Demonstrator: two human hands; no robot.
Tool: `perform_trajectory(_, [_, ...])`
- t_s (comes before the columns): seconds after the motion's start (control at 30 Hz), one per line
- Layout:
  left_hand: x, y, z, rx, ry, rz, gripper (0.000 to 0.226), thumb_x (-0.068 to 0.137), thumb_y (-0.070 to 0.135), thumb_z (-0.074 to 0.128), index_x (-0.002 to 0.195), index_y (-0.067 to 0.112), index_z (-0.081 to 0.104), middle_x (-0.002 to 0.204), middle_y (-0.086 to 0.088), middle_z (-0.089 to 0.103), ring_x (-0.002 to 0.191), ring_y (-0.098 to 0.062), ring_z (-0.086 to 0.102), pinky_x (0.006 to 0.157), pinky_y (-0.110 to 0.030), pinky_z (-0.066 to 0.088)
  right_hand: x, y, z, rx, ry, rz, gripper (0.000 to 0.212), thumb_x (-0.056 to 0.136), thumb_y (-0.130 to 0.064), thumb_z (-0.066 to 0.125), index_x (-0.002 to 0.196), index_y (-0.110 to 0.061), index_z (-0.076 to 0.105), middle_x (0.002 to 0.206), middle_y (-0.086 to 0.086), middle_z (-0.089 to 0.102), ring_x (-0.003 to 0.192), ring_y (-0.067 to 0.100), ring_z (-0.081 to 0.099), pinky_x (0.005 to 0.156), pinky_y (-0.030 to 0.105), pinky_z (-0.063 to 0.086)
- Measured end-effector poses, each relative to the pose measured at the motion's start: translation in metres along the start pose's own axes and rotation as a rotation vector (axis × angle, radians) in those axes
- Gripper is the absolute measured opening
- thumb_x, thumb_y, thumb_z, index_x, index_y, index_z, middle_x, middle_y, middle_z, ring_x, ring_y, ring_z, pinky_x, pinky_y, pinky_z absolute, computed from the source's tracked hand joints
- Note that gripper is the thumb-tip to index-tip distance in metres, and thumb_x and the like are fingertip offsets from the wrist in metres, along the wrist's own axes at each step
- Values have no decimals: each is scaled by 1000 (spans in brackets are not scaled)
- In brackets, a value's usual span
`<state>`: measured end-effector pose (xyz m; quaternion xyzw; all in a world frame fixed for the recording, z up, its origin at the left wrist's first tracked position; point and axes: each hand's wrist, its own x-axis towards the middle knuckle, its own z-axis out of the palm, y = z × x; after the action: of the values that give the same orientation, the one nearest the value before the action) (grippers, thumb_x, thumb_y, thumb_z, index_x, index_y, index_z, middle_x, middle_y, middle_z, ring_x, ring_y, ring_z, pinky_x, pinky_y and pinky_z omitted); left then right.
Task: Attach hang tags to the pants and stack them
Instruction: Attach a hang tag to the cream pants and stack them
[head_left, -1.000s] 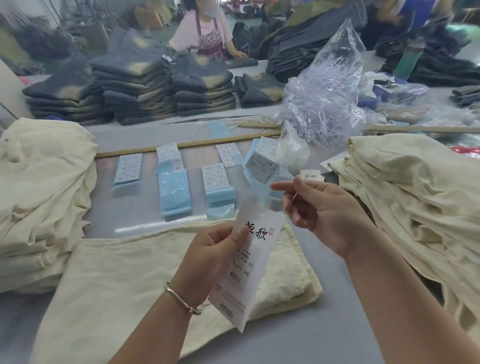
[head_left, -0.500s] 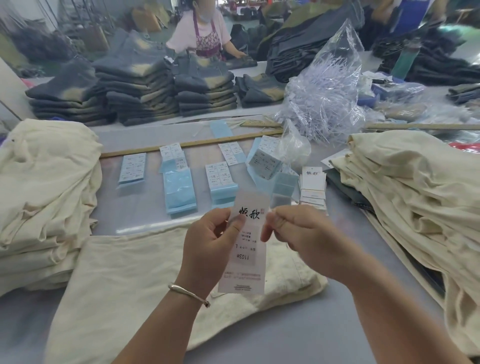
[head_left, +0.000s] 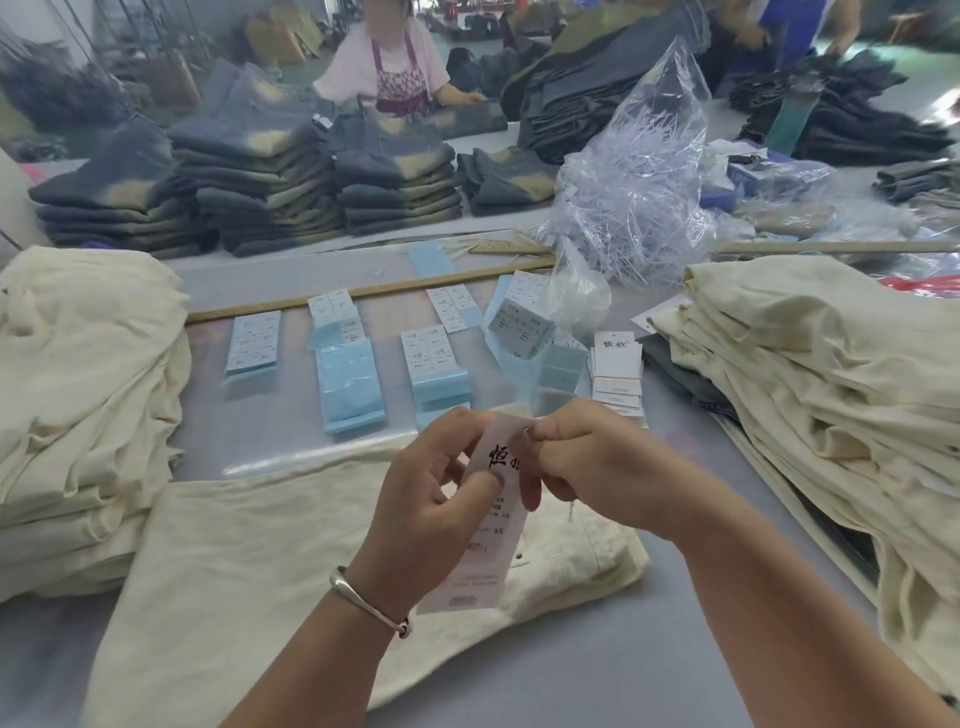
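L hand (head_left: 431, 499) grips hang tag (head_left: 493, 525) mid-length; R hand (head_left: 587, 467) pinches tag's top edge. Both held above cream pants (head_left: 260, 561) lying flat on worktop (head_left: 597, 670).

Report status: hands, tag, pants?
Left hand and right hand both pinch hang tag. Cream pants flat beneath, untagged. Nothing in the way.

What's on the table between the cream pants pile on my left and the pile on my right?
Head view: rows of blue label packs, a white hang tag stack and a small clear bag lie between the left pile and right pile.
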<state>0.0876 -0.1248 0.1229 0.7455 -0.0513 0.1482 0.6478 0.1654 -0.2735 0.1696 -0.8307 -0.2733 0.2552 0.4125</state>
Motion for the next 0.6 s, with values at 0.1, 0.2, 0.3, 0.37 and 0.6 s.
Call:
perform_trajectory(0.1, [1,0,3,-220,-30,-17,38,98,31,44,109,1,66,73,-25,63,68,-40,60,62,-42,51,0,2,-4,77,-57,9,47,101,-19,48,62,-1,66,42,-9,40,39,5,32,43,16,26])
perform_trajectory(0.2, [7,-2,3,-336,-8,-161,46,99,39,40,98,4,70,66,-28,62,59,-35,59,57,-37,47,0,5,-3,186,-146,1,48,102,-26,46,65,-2,65,41,-8,39,37,5,27,38,13,22])
perform_trajectory(0.3, [14,-6,-1,-431,-90,-278,22,88,23,60,91,3,69,61,-23,61,54,-29,58,55,-33,48,0,11,-2,327,-232,8,45,102,-24,45,67,0,63,41,-8,33,37,5,23,37,14,19])
perform_trajectory(0.37, [16,-9,-4,-436,-126,-328,16,82,20,67,89,6,71,62,-20,63,54,-28,59,58,-32,49,0,15,-3,393,-290,23,44,102,-24,45,69,0,63,43,-8,30,38,5,23,37,14,19])
perform_trajectory(0.6, [19,-15,4,-287,-108,-230,12,82,21,70,86,10,69,67,-8,66,58,-19,61,59,-31,48,1,29,-12,539,-469,1,40,100,-26,46,74,0,63,48,-6,26,40,5,20,38,15,16])
